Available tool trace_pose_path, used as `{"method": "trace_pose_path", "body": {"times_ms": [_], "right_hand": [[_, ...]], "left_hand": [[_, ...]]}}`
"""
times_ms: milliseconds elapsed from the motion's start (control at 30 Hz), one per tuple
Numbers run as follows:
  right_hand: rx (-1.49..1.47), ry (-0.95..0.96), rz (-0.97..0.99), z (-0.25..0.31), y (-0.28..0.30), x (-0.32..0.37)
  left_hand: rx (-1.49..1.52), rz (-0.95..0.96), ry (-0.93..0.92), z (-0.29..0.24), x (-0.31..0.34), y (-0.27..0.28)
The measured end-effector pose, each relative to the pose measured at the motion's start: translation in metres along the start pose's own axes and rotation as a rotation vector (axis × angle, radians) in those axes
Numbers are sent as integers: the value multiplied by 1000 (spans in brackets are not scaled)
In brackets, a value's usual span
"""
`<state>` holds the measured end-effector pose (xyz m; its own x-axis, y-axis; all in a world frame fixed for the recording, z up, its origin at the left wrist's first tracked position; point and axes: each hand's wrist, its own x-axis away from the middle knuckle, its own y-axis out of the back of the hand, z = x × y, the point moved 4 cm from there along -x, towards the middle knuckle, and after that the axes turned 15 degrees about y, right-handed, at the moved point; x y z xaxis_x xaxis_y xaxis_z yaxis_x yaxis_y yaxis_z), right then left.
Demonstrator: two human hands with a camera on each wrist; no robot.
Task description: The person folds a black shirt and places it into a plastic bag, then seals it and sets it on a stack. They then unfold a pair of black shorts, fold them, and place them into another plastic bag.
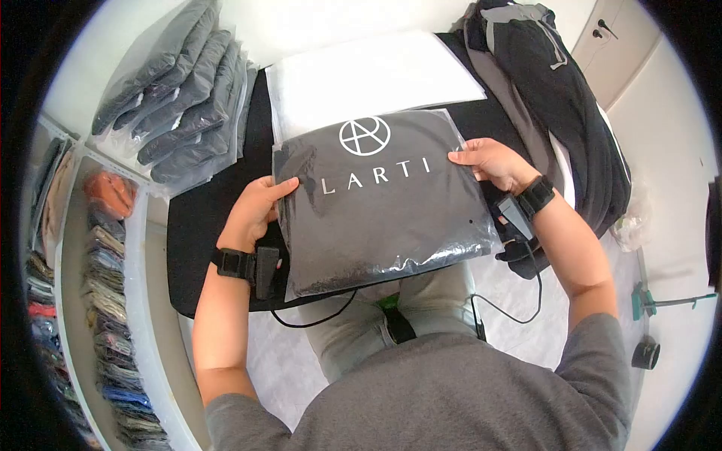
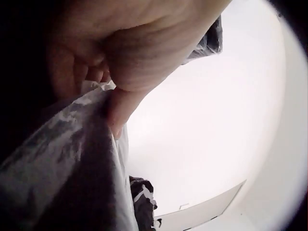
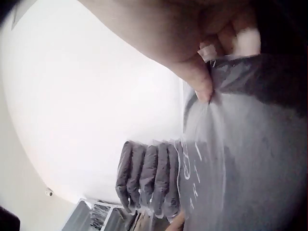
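A dark grey garment in a clear plastic bag (image 1: 376,218), printed in white with a round logo and "LARTI", is held up over the front of the black table in the head view. My left hand (image 1: 259,204) grips its left edge, thumb on the front face and fingers behind. At the opposite edge my right hand (image 1: 496,163) pinches it the same way, thumb near the upper right corner. In the right wrist view the bag (image 3: 250,159) hangs from the pinch, its plastic creased under the thumb. The left wrist view shows its shiny side (image 2: 72,154) below the hand.
Flat white plastic bags (image 1: 368,75) lie behind on the black table (image 1: 199,240). A stack of bagged dark garments (image 1: 180,98) stands at the back left, and dark clothes (image 1: 541,98) are heaped at right. Shelves of folded bagged clothes (image 1: 116,301) flank the left side. Cables hang from both wrists.
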<state>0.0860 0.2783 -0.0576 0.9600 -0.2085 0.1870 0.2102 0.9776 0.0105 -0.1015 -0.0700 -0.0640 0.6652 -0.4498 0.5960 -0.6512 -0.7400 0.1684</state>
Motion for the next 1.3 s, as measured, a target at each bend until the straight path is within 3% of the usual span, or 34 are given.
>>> {"method": "trace_pose_path", "body": {"times_ms": [67, 100, 167, 233, 300, 400, 500, 567, 600, 633, 700, 767, 833, 867, 900, 967, 1000, 1067, 1133, 1200, 1300], "right_hand": [[39, 15, 10, -3, 4, 0], [77, 23, 19, -6, 7, -3], [163, 65, -6, 2, 3, 1], [109, 54, -27, 4, 2, 1], [80, 22, -57, -8, 5, -6], [40, 22, -60, -22, 7, -11], [-20, 27, -112, 7, -11, -3], [114, 103, -38, 24, -14, -6], [378, 32, -53, 66, -24, 4], [329, 114, -48, 81, -24, -11], [618, 198, -62, 152, -36, -24], [731, 511, -89, 213, -44, -70], [945, 771, -129, 307, -76, -89], [1031, 923, -82, 354, -90, -100], [1525, 929, -105, 398, -112, -90], [288, 1229, -140, 446, -111, -110], [290, 1240, -130, 449, -124, -105], [-87, 1247, 15, 437, -145, -82], [-164, 1094, 189, 393, -153, -90], [-189, 962, 217, 324, -158, -71], [-155, 633, 213, 223, -144, -52]], "left_hand": [[262, 200, 27, -1, 5, -8], [256, 186, 8, -3, 9, -11], [605, 431, 78, -12, 22, -29], [545, 367, 136, -10, 23, -31], [412, 468, 178, -13, 28, -38], [348, 405, 47, -21, 38, -47], [356, 368, -18, -25, 53, -53], [450, 333, -109, -35, 76, -56], [471, 306, -153, -43, 82, -53], [477, 303, -161, -54, 88, -48], [636, 236, -298, -87, 108, -25], [709, 18, -385, -129, 140, 4], [660, -368, -609, -170, 159, 48], [734, -248, -667, -193, 160, 73], [803, -128, -717, -213, 162, 99], [872, -158, -764, -246, 184, 132], [951, -151, -773, -266, 173, 176], [1033, -140, -791, -269, 130, 248], [860, -412, -713, -252, 86, 296], [678, -665, -624, -242, 58, 319], [813, -648, -616, -216, 38, 317]]}}
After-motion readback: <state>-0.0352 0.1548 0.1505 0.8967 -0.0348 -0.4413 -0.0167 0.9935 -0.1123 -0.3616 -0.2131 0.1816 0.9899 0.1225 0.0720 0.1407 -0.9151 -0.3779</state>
